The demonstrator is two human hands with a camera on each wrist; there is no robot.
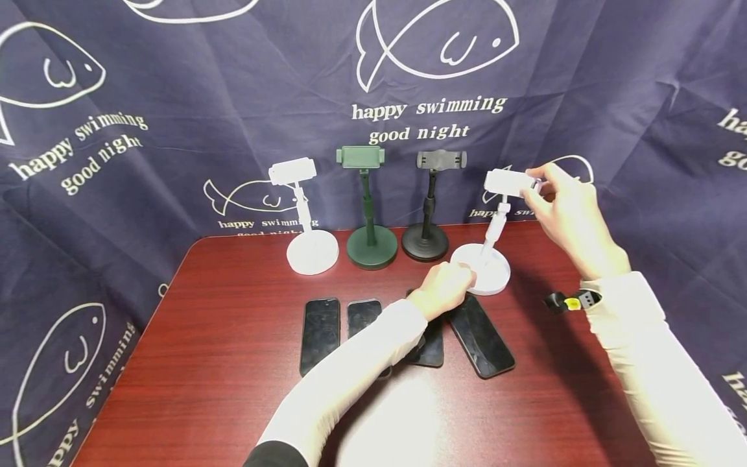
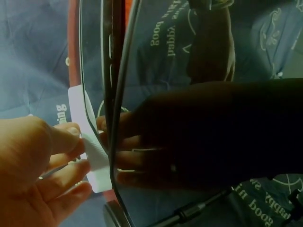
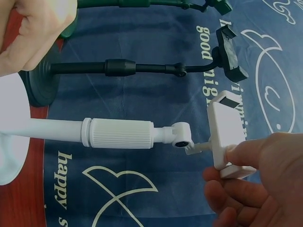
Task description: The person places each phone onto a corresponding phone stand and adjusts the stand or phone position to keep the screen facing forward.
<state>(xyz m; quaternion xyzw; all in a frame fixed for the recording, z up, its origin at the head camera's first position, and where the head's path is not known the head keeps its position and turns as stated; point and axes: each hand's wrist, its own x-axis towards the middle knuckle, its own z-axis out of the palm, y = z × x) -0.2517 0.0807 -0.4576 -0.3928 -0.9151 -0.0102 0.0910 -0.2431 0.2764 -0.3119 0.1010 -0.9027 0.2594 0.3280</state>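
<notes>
Clamp point(image 3: 228, 130) pinched by its end in my right hand point(image 1: 574, 217), I'm holding the rightmost white stand point(image 1: 496, 227) at its base point(image 1: 493, 279) with my gripping left hand point(image 1: 443, 288), ideally working gently without tipping it on the bench point(image 1: 233, 292).

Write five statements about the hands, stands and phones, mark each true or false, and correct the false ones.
1. The right hand pinches the holder of the right white stand. True.
2. The left hand is well away from that stand. False: it is at the near edge of the stand's base.
3. The green stand stands between the left white stand and the black stand. True.
4. Every stand carries a phone. False: none does; the phones lie on the table.
5. The cloth behind the stands bears fish outlines and lettering. True.
</notes>
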